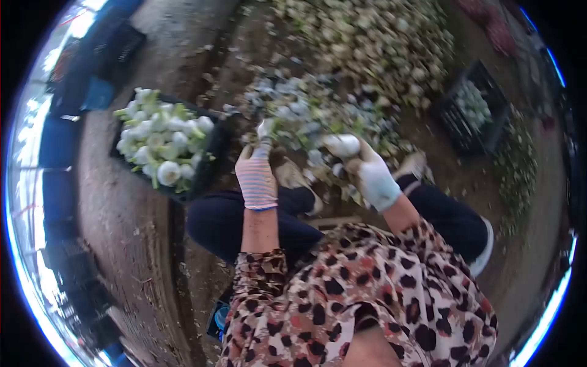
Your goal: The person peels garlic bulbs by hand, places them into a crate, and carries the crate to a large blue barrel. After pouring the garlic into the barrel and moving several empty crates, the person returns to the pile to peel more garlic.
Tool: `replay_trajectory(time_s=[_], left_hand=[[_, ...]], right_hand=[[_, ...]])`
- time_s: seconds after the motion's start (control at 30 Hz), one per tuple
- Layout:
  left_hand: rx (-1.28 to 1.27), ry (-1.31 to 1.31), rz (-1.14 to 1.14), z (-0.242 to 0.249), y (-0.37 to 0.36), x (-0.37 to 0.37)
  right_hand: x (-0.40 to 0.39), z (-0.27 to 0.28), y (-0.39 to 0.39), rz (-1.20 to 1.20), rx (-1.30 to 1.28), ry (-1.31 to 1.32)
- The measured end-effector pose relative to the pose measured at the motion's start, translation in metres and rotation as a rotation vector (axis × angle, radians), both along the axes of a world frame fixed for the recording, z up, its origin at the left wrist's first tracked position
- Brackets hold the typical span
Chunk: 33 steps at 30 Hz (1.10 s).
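Observation:
My left hand (257, 180), in a pink-and-blue striped glove, is closed around a small whitish thing (265, 129) that sticks up past the fingers; blur hides its kind. To its right, my right hand (374, 178), in a white and pale blue glove, grips a white garlic bulb (343, 145). The two hands are apart, above a litter of loose peelings and leaves (299, 110) on the ground. Left of my left hand stands a dark crate (211, 150) heaped with garlic bulbs (168, 137) on short green stems.
A large pile of garlic (379, 43) lies ahead. At the right is a tilted black crate (452, 131) with some pale bulbs inside. Red mesh sacks (498, 30) lie at the far right. My bent legs (452, 211) flank the peelings. Dark stacked crates (61, 147) line the left.

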<state>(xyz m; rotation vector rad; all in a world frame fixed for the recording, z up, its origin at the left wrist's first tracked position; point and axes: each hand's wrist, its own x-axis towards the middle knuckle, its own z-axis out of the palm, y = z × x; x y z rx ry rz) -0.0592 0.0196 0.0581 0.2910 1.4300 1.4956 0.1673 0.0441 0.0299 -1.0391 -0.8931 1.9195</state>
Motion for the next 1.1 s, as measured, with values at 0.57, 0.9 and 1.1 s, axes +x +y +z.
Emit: replay_trajectory(time_s=[0.57,0.9,1.1], left_hand=[[0.358,1.332,-0.385,-0.023,-0.009,0.065],[-0.144,-0.637,0.315,-0.068,0.004,0.019],[0.023,-0.24,-0.084,-0.058,-0.002,0.052]], right_hand=[[-0.001,-0.007,-0.019,0.062,0.513,-0.609],[0.013,0.027,-0.012,0.169,-0.485,0.575],[0.015,0.006,-0.004,0.168,-0.575,0.688]])
